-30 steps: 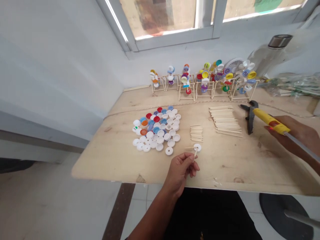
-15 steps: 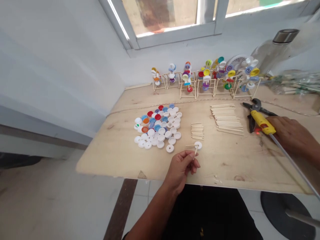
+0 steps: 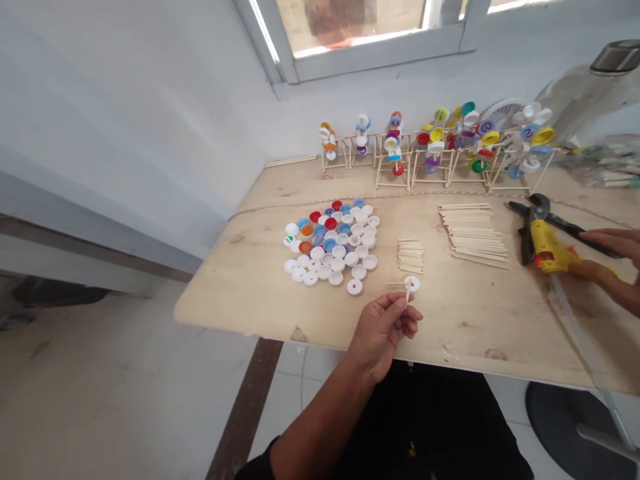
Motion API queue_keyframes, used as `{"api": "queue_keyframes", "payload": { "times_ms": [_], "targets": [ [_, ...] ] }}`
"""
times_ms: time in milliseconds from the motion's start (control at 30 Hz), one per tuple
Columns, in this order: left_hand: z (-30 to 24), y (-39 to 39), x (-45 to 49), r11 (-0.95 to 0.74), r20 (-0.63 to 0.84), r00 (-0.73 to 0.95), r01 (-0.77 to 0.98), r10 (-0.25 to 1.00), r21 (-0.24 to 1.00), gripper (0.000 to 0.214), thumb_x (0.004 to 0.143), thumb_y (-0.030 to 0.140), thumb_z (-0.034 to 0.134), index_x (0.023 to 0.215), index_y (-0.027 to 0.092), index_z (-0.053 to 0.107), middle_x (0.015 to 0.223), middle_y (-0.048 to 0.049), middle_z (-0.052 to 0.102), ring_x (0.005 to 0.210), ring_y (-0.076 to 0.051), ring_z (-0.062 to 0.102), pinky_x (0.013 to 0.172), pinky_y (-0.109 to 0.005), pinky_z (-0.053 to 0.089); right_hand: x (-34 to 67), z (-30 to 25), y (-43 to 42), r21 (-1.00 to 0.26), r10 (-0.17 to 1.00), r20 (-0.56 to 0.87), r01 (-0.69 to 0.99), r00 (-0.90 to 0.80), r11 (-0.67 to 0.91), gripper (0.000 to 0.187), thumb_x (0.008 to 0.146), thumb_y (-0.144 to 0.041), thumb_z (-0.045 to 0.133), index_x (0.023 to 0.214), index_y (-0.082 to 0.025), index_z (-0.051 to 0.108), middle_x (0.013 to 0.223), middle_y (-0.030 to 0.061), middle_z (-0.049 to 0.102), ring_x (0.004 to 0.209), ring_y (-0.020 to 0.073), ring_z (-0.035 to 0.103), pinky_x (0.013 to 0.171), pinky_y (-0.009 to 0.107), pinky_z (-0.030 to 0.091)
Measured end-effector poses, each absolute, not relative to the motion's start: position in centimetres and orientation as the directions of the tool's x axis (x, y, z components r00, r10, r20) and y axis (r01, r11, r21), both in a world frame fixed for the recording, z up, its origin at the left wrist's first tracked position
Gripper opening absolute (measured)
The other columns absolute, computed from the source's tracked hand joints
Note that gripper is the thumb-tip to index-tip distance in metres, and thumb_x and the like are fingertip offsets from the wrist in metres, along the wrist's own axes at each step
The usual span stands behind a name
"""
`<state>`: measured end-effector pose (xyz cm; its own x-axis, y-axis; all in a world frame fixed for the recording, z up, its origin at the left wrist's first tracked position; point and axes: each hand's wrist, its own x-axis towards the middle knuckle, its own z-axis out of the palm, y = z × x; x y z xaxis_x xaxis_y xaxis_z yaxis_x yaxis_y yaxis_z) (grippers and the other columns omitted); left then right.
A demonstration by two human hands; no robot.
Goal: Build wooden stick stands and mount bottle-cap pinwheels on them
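Note:
Near the table's front edge, my left hand (image 3: 383, 330) pinches a short wooden stick (image 3: 407, 295). A white bottle cap (image 3: 413, 285) with a hole in its middle is at the stick's upper end. Another thin stick (image 3: 395, 285) points left from there. On the right, my right hand (image 3: 615, 263) has its fingers spread beside a yellow hot glue gun (image 3: 553, 248), a finger at the back of its handle. The gun lies by black-handled pliers (image 3: 540, 208); a clear glue stick (image 3: 575, 320) seems to trail from it toward me.
Many loose bottle caps (image 3: 330, 243) spread left of centre. Short sticks (image 3: 411, 256) and longer sticks (image 3: 474, 233) lie in piles. Stick frames with cap wheels (image 3: 395, 157) line the wall. A large clear bottle (image 3: 580, 100) and bagged sticks (image 3: 610, 163) stand back right.
My right hand has loosened from the glue gun and its fingers have spread, with the gun now lower by the pliers. My left hand keeps its pinch. The view has shifted left.

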<state>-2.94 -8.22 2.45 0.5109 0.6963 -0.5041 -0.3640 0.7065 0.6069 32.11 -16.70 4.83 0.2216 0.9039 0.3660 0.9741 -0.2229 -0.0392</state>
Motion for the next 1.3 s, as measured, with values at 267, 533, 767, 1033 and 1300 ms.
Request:
{"api": "queue_keyframes", "payload": {
  "times_ms": [267,533,767,1033,1300],
  "targets": [
    [3.0,-9.2,-2.4,0.701,-0.481,0.518,-0.429,0.707,0.57,0.029,0.066,0.031,0.079,0.078,0.01,0.063,0.065,-0.0038,0.066,0.053,-0.008,0.052,0.055,-0.021,0.039,13.5,4.5,-15.8,-0.884,0.958,0.014,0.451,0.287,-0.123,0.028,0.083,-0.046,0.058,0.093,-0.025,0.073,0.102,0.005,0.072,0.097,0.0212,0.065,0.083,0.032,0.052],
    [2.8,-10.1,-2.3,0.699,-0.429,0.558,-0.483,0.71,0.528,0.026,0.068,0.031,0.077,0.074,0.01,0.064,0.062,-0.0018,0.063,0.052,-0.007,0.051,0.055,-0.02,0.037,8.9,2.6,-14.0,-0.974,0.904,-0.216,-0.152,0.369,-0.171,0.023,0.076,-0.041,0.069,0.089,-0.022,0.073,0.073,0.0014,0.068,0.065,0.0146,0.062,0.061,0.027,0.051],
    [2.3,-10.5,-2.6,0.687,-0.437,0.561,-0.379,0.703,0.62,0.026,0.073,0.035,0.071,0.075,0.011,0.061,0.062,-0.0024,0.062,0.051,-0.008,0.052,0.054,-0.021,0.038,8.4,2.8,-13.9,-0.905,0.874,-0.35,-0.361,0.337,-0.223,0.024,0.07,-0.039,0.075,0.079,-0.019,0.065,0.058,-0.0018,0.06,0.048,0.011,0.053,0.048,0.024,0.046],
    [1.0,-8.5,-4.5,-0.265,0.18,0.318,0.251,0.931,0.931,0.011,0.084,0.022,0.058,0.089,0.017,0.065,0.081,-0.0044,0.069,0.073,-0.015,0.059,0.069,-0.029,0.046,12.9,2.1,-13.5,-0.952,0.868,-0.114,0.197,0.484,-0.235,0.026,0.074,-0.045,0.069,0.081,-0.02,0.066,0.073,0.0021,0.066,0.066,0.0145,0.059,0.06,0.025,0.046],
    [-0.3,-4.2,-3.4,-0.654,0.436,0.504,0.432,0.746,0.621,0.01,0.086,0.016,0.056,0.091,0.018,0.064,0.093,-0.005,0.069,0.094,-0.022,0.056,0.086,-0.039,0.043,14.3,1.0,-11.6,-0.811,0.936,0.081,0.568,0.342,-0.138,0.02,0.081,-0.038,0.059,0.082,-0.02,0.068,0.079,0.0043,0.069,0.071,0.0189,0.062,0.066,0.032,0.049]
  ]
}}
